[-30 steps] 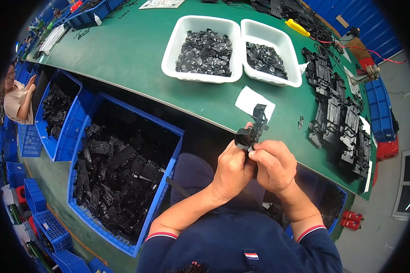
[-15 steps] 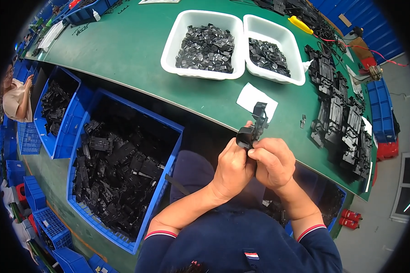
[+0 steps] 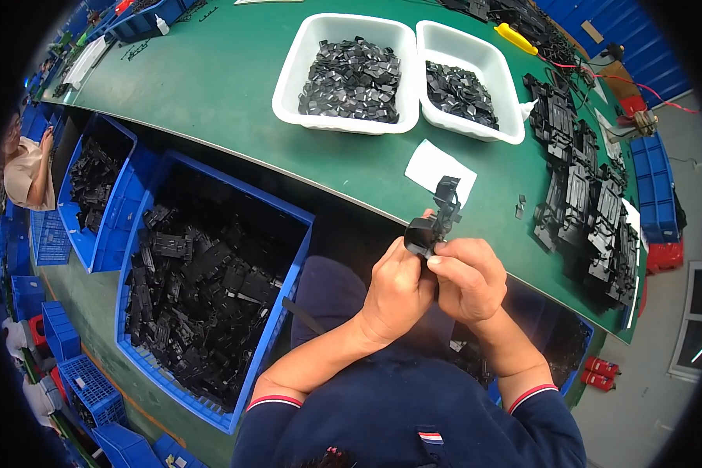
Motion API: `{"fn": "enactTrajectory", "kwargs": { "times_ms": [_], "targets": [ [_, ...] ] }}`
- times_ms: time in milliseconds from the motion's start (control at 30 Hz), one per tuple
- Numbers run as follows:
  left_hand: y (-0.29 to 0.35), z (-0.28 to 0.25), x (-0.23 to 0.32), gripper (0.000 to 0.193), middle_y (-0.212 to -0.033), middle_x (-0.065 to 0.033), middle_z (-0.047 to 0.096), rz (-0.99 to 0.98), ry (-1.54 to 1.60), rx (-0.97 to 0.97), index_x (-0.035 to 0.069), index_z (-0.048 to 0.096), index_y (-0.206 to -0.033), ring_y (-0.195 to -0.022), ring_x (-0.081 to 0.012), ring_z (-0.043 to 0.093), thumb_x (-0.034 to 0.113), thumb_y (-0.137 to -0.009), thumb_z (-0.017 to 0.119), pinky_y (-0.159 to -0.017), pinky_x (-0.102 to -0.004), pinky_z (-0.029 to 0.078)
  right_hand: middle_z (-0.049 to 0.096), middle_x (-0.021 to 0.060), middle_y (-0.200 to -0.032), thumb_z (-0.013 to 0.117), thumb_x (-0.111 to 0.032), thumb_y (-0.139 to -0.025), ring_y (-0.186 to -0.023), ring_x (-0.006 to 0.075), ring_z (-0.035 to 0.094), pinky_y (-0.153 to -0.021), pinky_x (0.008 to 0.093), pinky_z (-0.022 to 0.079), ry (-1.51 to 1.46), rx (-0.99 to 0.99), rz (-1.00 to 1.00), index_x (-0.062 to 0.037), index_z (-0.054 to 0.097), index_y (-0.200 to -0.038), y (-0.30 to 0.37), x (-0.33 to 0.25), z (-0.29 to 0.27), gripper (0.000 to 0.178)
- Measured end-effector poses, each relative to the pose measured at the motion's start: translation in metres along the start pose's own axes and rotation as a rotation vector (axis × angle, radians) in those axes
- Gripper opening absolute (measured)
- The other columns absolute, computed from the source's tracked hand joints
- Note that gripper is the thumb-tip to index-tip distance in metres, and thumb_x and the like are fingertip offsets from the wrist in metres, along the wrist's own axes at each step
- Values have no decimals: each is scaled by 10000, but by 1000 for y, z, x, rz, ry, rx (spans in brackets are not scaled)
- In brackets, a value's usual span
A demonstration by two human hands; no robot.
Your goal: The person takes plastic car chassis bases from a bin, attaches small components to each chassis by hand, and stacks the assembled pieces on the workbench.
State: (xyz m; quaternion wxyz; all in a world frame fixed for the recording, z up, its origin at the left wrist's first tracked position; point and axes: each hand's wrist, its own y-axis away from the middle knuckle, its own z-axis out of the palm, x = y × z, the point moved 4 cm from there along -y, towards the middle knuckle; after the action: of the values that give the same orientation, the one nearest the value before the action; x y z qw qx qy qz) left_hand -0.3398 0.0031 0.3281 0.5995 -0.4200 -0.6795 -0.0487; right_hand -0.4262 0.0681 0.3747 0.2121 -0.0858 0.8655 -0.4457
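Observation:
Both my hands hold one black plastic part [image 3: 444,209] in front of me, over the near edge of the green table [image 3: 234,93]. It has a rounded, cup-like lower end and a narrower bracket-like top. My left hand [image 3: 398,285] is closed around its lower end, thumb up beside it. My right hand [image 3: 472,277] pinches the lower right side of the part between thumb and fingers. Whether a smaller piece sits in that pinch is hidden. Just beyond the part lies a white sheet of paper [image 3: 429,165].
Two white tubs [image 3: 288,109] [image 3: 511,129] of small black pieces stand at the back. Rows of black plastic assemblies [image 3: 573,195] line the table's right side. A large blue crate [image 3: 234,390] of black parts stands at lower left. Another person [image 3: 27,171] is at far left.
Almost nothing differs. My hands keep the same grip on the black part, and the view has shifted very slightly.

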Motion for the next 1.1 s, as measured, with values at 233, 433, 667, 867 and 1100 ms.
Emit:
{"fn": "enactTrajectory", "kwargs": {
  "times_ms": [233, 433, 667, 867, 1100],
  "targets": [
    [-6, -1, 0, 442, -1130, -234, 593, -18, 16, 25, -84, 531, -1132, -866, -359, 616, -119, -694, 579, -734, -374, 523, 610, 122, -858, 690, 30, -744, -651, 232, 603, -556, 292, 503, 6, -35, 50, -30, 594, -985, -2, 3, -2, 267],
    [-7, -10, -3, 369, -1111, -238, 597, -30, -32, 53, -81, 560, -1070, -861, -357, 618, -104, -703, 587, -729, -382, 525, 616, 119, -859, 692, 37, -699, -652, 241, 609, -568, 300, 511, 5, -74, 27, -23, 615, -968, -10, 4, 8, 286],
    [5, 4, -8, 390, -1136, -240, 565, -56, 24, 79, -84, 541, -1131, -821, -357, 579, 10, -754, 567, -744, -383, 501, 602, 187, -917, 604, 95, -794, -825, 316, 597, -704, 370, 508, 196, -193, 35, 21, 593, -950, 11, 0, 0, 173],
    [7, -5, 5, 198, -1062, -236, 594, -29, 98, 209, -37, 569, -984, -844, -369, 585, 65, -818, 534, -784, -394, 493, 571, 210, -919, 573, 102, -828, -800, 337, 575, -694, 392, 485, 46, -235, -19, 79, 565, -962, 8, 10, 8, 137],
    [4, -25, -1, 133, -910, -235, 600, -91, -72, 130, -55, 574, -835, -855, -376, 593, 66, -798, 536, -763, -411, 501, 619, 133, -869, 652, 81, -767, -811, 314, 597, -725, 385, 505, 192, -185, -69, -6, 612, -919, -12, -2, 28, 180]
  ]
}}
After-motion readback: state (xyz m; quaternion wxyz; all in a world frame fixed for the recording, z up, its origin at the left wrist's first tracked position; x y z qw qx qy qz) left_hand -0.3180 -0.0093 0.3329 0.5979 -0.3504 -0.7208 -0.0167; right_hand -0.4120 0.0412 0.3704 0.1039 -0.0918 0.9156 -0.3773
